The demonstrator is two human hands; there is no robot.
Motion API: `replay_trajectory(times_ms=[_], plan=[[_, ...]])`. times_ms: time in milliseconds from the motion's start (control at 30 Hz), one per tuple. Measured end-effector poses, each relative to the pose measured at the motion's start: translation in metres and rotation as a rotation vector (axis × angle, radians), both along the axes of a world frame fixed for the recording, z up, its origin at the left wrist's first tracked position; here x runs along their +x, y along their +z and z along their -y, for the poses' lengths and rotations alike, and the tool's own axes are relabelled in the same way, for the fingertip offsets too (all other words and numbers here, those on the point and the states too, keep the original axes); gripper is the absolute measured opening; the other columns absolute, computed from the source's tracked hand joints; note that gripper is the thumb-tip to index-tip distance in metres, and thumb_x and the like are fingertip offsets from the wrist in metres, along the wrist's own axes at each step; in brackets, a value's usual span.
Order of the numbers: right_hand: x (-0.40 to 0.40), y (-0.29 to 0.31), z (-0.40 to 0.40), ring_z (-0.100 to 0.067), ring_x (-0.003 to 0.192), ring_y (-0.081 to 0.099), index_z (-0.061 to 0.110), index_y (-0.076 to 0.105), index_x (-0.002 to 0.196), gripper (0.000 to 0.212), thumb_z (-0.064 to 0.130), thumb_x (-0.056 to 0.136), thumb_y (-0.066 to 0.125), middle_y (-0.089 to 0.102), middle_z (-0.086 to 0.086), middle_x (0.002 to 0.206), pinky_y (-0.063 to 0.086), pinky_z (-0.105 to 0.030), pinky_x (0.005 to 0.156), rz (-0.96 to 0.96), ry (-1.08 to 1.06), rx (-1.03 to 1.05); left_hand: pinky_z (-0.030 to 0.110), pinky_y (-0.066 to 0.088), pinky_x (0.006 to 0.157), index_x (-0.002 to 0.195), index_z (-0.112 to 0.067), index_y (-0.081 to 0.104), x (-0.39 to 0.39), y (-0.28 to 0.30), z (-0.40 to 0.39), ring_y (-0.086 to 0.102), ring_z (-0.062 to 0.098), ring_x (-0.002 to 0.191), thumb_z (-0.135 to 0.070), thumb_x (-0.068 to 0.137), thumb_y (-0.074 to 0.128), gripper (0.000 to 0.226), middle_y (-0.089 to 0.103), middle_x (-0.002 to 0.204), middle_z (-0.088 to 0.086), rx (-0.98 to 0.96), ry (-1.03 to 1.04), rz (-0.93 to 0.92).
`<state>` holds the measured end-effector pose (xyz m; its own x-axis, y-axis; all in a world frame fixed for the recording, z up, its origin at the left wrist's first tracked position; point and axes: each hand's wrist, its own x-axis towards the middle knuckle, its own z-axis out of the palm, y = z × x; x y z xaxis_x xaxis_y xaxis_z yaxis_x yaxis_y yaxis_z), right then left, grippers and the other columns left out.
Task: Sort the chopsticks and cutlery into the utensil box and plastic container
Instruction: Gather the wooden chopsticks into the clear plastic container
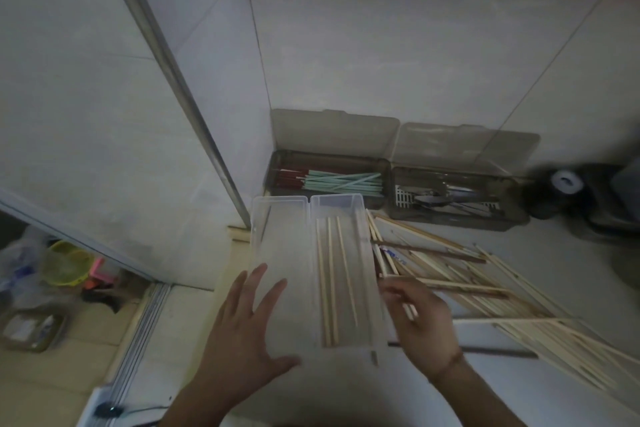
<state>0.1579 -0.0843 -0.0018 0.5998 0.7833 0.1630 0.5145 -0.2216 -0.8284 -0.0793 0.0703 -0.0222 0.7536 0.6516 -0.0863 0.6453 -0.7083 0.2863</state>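
Observation:
A clear plastic container (363,211) lies open on the counter with its lid (277,218) flapped to the left; three wooden chopsticks (330,281) lie inside it. My left hand (242,326) rests flat with spread fingers on the lid. My right hand (420,319) is just right of the container and pinches a wooden chopstick from the loose pile of wooden chopsticks (485,284). At the back, a smoky utensil box (329,180) holds green and red chopsticks. A second smoky box (457,201) beside it holds metal cutlery.
Tiled walls close off the back and left. A dark jar with a white cap (564,184) stands at the far right. A dark rod (485,352) lies on the counter near my right wrist. Down on the floor at left are a yellow basket (65,263) and bags.

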Motion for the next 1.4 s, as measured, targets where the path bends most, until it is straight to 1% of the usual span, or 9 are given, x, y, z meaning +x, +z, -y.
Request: replay_trajectory(times_ms=[100,267,400,567,800,1067,1133,1267,1400], plan=[[0.036,-0.037,0.065,-0.019,0.079,0.063,0.021,0.071,0.088,0.028,0.037,0.087,0.048,0.065,0.006,0.086,0.043,-0.017,0.071,0.28,-0.107,-0.214,0.046,0.034,0.108,0.146,-0.037,0.029,-0.002,-0.003,-0.001,0.015,0.03,0.147,-0.089,0.047,0.057,0.115,0.012,0.16,-0.005,-0.035,-0.004,0.022],[0.057,-0.078,0.135,-0.031,0.1,0.055,0.026,0.068,0.1,0.043,0.051,0.096,0.033,0.065,-0.001,0.103,0.046,-0.039,0.077,0.624,0.045,-0.4,0.051,0.041,0.101,0.14,-0.033,0.043,-0.003,-0.004,-0.003,0.015,0.032,0.147,-0.095,0.058,0.044,0.103,0.026,0.156,-0.005,-0.046,-0.059,0.056],[0.059,-0.082,0.131,-0.032,0.1,0.053,0.022,0.072,0.092,0.049,0.048,0.097,0.031,0.065,-0.001,0.097,0.04,-0.042,0.082,0.618,-0.028,-0.453,0.048,0.041,0.1,0.135,-0.033,0.051,-0.005,-0.003,-0.007,0.01,0.026,0.149,-0.095,0.06,0.04,0.098,0.03,0.155,-0.01,-0.044,-0.065,0.06],[0.064,-0.071,0.118,-0.032,0.093,0.057,0.024,0.07,0.084,0.022,0.037,0.079,0.052,0.063,0.002,0.095,0.042,-0.039,0.079,0.543,0.05,-0.52,0.046,0.038,0.101,0.132,-0.029,0.055,-0.008,0.002,-0.015,0.01,0.022,0.149,-0.092,0.061,0.043,0.096,0.03,0.155,-0.012,-0.035,-0.081,0.087],[0.03,-0.044,0.043,-0.02,0.081,0.054,0.024,0.068,0.083,0.011,0.032,0.082,0.061,0.061,0.005,0.086,0.047,-0.03,0.068,0.487,0.141,-0.283,0.04,0.031,0.105,0.137,-0.017,0.053,-0.01,0.002,-0.017,0.0,0.006,0.149,-0.095,0.059,0.041,0.111,0.028,0.155,-0.012,-0.049,-0.03,0.097],[-0.005,-0.038,-0.009,-0.026,0.079,0.05,0.025,0.07,0.065,0.035,0.043,0.067,0.041,0.055,0.002,0.078,0.046,-0.042,0.07,0.63,0.218,-0.762,0.034,0.024,0.109,0.145,-0.014,0.042,-0.015,0.008,-0.013,-0.011,-0.001,0.146,-0.1,0.053,0.031,0.127,0.016,0.156,-0.017,-0.046,0.027,0.048],[-0.006,-0.038,-0.012,-0.028,0.086,0.05,0.025,0.072,0.072,0.03,0.044,0.067,0.049,0.058,0.0,0.085,0.043,-0.045,0.075,0.615,0.229,-0.878,0.036,0.03,0.105,0.142,-0.011,0.046,-0.017,0.009,-0.013,-0.006,0.003,0.147,-0.097,0.058,0.034,0.121,0.021,0.156,-0.013,-0.044,0.015,0.035],[-0.006,-0.033,-0.017,-0.031,0.117,0.038,0.021,0.063,0.114,0.034,0.032,0.089,0.043,0.051,-0.005,0.121,0.027,-0.052,0.098,0.642,0.172,-0.992,0.034,0.039,0.097,0.14,-0.01,0.05,-0.02,0.007,-0.011,0.001,0.009,0.149,-0.094,0.064,0.035,0.114,0.027,0.156,-0.009,-0.055,-0.015,0.032],[-0.006,-0.028,-0.015,-0.032,0.124,0.032,0.019,0.059,0.122,0.035,0.028,0.092,0.043,0.046,-0.007,0.129,0.023,-0.056,0.102,0.715,0.156,-1.117,0.032,0.038,0.101,0.142,-0.013,0.047,-0.021,0.003,-0.01,-0.002,0.007,0.149,-0.089,0.058,0.047,0.114,0.022,0.157,-0.013,-0.059,0.003,0.075]])
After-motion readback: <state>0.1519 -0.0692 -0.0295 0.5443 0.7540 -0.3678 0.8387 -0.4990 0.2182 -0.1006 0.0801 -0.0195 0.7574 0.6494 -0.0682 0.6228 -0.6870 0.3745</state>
